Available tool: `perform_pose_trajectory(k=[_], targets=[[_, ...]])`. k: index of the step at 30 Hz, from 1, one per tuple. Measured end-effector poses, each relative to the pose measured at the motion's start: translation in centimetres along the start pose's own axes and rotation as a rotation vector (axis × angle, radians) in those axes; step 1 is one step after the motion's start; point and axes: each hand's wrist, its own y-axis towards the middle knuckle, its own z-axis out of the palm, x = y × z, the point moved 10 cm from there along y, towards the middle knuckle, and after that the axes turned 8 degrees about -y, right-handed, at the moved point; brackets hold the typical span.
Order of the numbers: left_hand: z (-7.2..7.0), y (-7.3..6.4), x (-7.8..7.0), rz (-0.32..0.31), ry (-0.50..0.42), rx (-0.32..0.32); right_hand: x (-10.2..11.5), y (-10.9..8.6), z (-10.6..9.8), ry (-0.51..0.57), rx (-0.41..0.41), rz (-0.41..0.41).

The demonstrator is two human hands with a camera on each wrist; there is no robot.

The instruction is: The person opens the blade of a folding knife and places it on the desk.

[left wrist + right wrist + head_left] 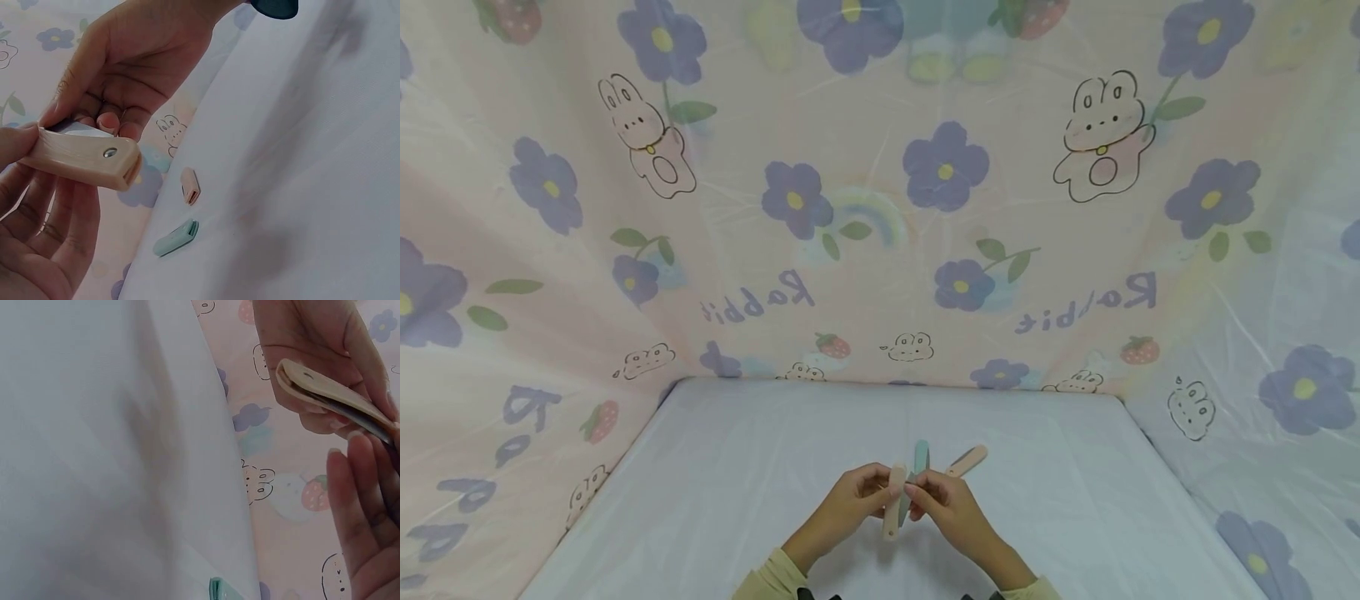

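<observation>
My left hand [850, 502] holds the beige handle of a folding knife [891, 523], thumb on one side and fingers on the other. Part of the grey blade [84, 129] stands out of the handle. My right hand [951, 502] pinches the blade between thumb and fingers, close beside the left. In the left wrist view a metal rivet shows near the handle's end. Beyond the hands, a teal folding knife [177, 237] and a pinkish-beige folding knife [190, 186] lie folded on the white surface, apart from each other.
The white tabletop [760, 442] spreads under both hands. Printed cloth walls [865, 117] with flowers and rabbits rise at the back and on both sides.
</observation>
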Motion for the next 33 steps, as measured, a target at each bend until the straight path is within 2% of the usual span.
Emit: perform_pose_trajectory(k=[14, 18, 26, 30, 33], targets=[[-0.3, -0.2, 0.0, -0.007, -0.021, -0.027, -0.7, -0.5, -0.3, 0.079, -0.014, 0.038], [-0.5, -0.1, -0.2, 0.011, -0.041, -0.048, -1.2, -0.6, -0.8, 0.096, -0.049, 0.066], [-1.5, -0.2, -0.9, 0.083, -0.101, -0.141, -3.5, -0.8, -2.1, 0.098, -0.176, 0.063], [-1.8, -0.3, -0.8, 0.078, -0.145, -0.162, -3.7, -0.8, -2.5, 0.13, -0.207, 0.066], [-2.0, -0.4, -0.6, 0.061, -0.179, -0.173, -3.4, -0.9, -2.8, 0.169, -0.221, 0.104]])
